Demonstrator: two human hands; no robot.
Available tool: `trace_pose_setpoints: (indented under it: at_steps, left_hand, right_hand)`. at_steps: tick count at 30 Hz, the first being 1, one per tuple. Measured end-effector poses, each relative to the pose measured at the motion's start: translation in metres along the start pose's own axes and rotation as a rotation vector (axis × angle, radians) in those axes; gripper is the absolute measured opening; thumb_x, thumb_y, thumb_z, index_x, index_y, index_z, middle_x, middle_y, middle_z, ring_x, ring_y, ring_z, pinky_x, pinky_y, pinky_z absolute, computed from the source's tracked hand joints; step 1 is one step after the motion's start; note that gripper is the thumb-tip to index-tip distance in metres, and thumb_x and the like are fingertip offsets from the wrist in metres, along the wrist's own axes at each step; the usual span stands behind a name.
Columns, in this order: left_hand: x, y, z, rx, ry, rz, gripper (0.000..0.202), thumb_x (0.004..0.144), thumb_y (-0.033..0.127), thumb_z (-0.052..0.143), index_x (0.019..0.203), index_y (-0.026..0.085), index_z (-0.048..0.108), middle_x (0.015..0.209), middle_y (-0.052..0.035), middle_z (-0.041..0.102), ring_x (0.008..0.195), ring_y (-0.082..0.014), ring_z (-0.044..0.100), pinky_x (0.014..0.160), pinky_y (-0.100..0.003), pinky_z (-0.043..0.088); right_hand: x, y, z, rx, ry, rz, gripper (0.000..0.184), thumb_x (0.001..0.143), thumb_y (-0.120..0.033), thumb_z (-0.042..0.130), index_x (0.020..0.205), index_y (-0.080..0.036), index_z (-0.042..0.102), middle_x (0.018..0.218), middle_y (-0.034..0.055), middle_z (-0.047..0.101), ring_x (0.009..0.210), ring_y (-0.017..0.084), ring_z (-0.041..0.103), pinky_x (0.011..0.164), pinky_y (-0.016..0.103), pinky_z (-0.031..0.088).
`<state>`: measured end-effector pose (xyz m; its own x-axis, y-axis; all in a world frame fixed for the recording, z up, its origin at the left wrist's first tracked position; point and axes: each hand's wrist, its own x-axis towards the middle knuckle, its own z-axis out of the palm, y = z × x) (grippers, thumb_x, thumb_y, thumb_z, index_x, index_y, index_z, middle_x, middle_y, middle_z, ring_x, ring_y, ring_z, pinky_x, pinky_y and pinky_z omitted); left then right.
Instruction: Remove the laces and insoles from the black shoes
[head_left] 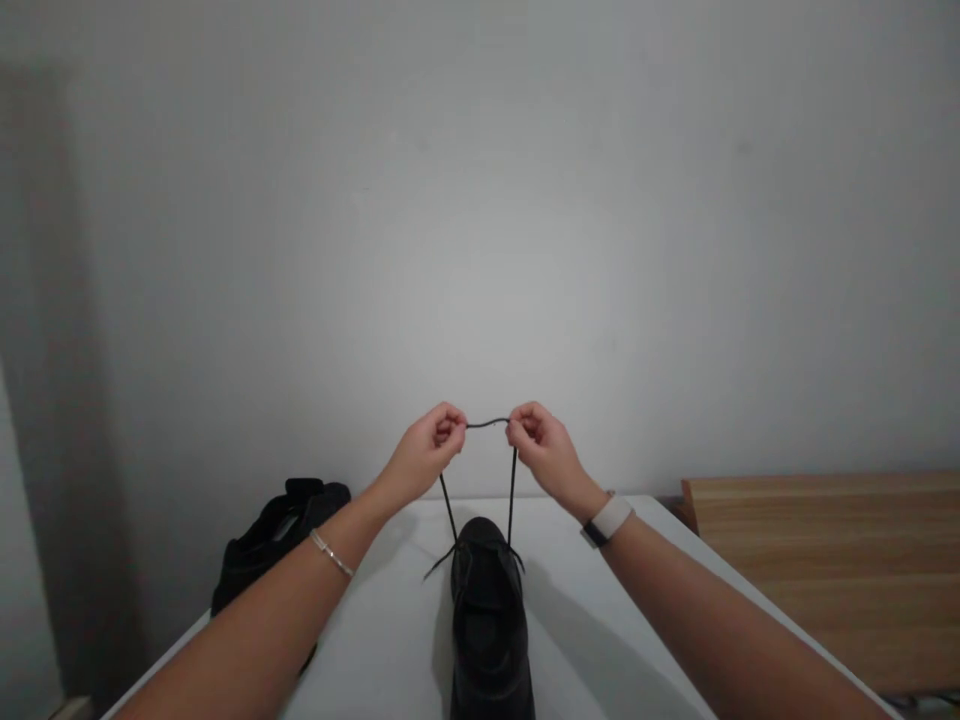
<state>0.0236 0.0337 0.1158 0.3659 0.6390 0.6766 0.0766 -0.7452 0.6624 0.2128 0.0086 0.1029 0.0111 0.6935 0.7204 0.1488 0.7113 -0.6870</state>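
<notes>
A black shoe [489,620] stands on the white table [390,640], its toe toward me. Its thin black lace [512,490] runs up from the shoe in two strands to my raised hands, and a short length spans between them. My left hand [427,452] is closed in a pinch on the lace's left part. My right hand [541,448] is closed in a pinch on its right part. Both hands hover above the shoe's far end, close together. A silver bracelet circles my left wrist and a white band my right.
A second black shoe [279,535] lies at the table's far left corner, partly behind my left forearm. A wooden surface [825,570] adjoins the table on the right. A plain grey wall [480,220] stands right behind the table.
</notes>
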Motion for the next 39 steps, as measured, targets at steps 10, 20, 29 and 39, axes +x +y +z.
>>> trace_pose_setpoints:
  at_steps: [10, 20, 29, 39]
  left_hand:
    - [0.056, 0.098, -0.023, 0.299, 0.049, 0.367, 0.006, 0.086, 0.009, 0.050, 0.085, 0.015, 0.053, 0.063, 0.0036, 0.054, 0.055, -0.0072, 0.048, 0.055, -0.020, 0.036]
    - [0.028, 0.078, -0.062, 0.580, -0.046, 0.283, 0.013, 0.088, 0.027, 0.053, 0.087, 0.016, 0.060, 0.059, 0.0038, 0.053, 0.054, -0.0103, 0.046, 0.053, -0.020, 0.031]
    - [-0.022, -0.001, -0.126, 0.509, -0.275, -0.103, 0.028, 0.080, 0.043, 0.063, 0.071, 0.017, 0.069, 0.052, 0.0022, 0.053, 0.049, -0.0114, 0.044, 0.046, -0.020, 0.031]
    - [0.001, 0.042, -0.090, 0.041, -0.057, -0.104, 0.029, 0.082, 0.043, 0.065, 0.076, 0.014, 0.064, 0.066, -0.0017, 0.060, 0.058, -0.0117, 0.056, 0.054, -0.022, 0.047]
  right_hand:
    - [0.078, -0.094, 0.000, -0.178, 0.149, -0.419, 0.007, 0.084, -0.017, 0.053, 0.082, -0.019, 0.047, 0.064, -0.0050, 0.054, 0.053, 0.007, 0.048, 0.050, 0.021, 0.034]
    - [0.053, -0.091, -0.022, -0.710, -0.002, -0.440, 0.003, 0.083, -0.021, 0.058, 0.083, -0.019, 0.057, 0.059, -0.0048, 0.051, 0.053, 0.009, 0.044, 0.055, 0.025, 0.031]
    - [0.033, -0.032, -0.103, -0.860, -0.273, -0.174, 0.015, 0.081, -0.024, 0.057, 0.078, -0.019, 0.071, 0.064, 0.0015, 0.066, 0.057, 0.013, 0.053, 0.055, 0.025, 0.035]
    - [0.043, -0.070, -0.046, -0.074, -0.058, 0.172, 0.017, 0.080, -0.028, 0.065, 0.076, -0.012, 0.069, 0.057, -0.0013, 0.053, 0.043, 0.006, 0.046, 0.038, 0.020, 0.035]
